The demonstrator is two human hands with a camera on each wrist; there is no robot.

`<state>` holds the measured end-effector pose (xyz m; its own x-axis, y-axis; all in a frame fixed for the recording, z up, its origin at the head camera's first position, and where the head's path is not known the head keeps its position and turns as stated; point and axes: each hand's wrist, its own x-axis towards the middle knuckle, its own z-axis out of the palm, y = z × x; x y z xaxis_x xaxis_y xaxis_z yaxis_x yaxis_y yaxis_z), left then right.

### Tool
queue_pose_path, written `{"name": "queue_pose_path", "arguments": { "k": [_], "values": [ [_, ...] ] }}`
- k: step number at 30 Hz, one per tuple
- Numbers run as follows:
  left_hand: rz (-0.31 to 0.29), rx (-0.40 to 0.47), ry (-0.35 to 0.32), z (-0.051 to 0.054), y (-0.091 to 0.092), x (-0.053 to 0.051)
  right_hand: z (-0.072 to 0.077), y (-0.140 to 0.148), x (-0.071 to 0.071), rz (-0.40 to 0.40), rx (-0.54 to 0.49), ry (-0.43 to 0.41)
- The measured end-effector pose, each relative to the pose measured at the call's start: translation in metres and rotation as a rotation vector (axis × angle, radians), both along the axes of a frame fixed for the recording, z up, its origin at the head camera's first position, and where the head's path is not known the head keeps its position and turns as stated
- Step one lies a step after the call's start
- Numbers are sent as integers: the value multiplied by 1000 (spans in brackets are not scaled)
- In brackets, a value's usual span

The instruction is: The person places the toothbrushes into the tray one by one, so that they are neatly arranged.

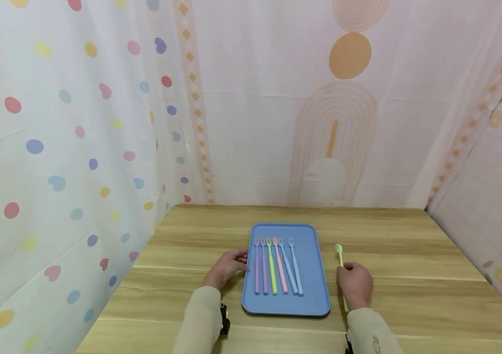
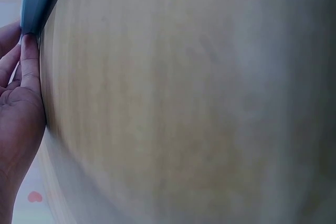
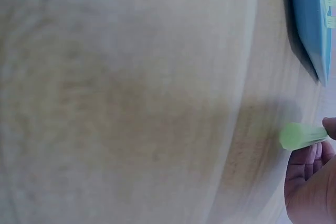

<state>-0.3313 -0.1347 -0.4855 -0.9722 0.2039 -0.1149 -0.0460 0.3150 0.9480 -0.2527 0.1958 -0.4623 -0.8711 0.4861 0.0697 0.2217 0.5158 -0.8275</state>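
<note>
A blue rectangular tray (image 1: 317, 275) lies on the table with several toothbrushes side by side on it. From left to right they are two purple toothbrushes (image 1: 257, 270), a yellow-green toothbrush (image 1: 272, 270), a pink toothbrush (image 1: 280, 270) and two light blue ones (image 1: 296, 270). Their heads point away from me. My left hand (image 1: 228, 268) touches the tray's left edge; in the left wrist view its thumb (image 2: 30, 59) lies straight against the side. Right of the tray, my right hand (image 1: 356, 284) pinches another yellow-green toothbrush (image 3: 302, 136), head pointing away and handle end toward me.
The wooden table (image 1: 410, 275) extends on both sides of the tray. Behind it hangs a pale patterned curtain (image 1: 251, 137), and a curtain with coloured dots (image 1: 73, 196) borders the left. Another light curtain (image 1: 498, 187) stands along the right.
</note>
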Motion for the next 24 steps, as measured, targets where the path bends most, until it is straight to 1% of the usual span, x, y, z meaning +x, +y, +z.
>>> {"name": "queue_pose_path", "arguments": {
  "k": [7,11,17,24],
  "values": [
    [-1,1,-3,-2,1,-2,-1,-4,-8,-2,-11,-3],
    [-1,7,-1,-3,0,-3,-2,-8,-11,9,-18,29],
    [-4,2,6,-2,0,-2,1,-21,-15,16,-31,69],
    [-2,6,14,0,1,2,3,-39,-23,41,-62,59]
  ]
}}
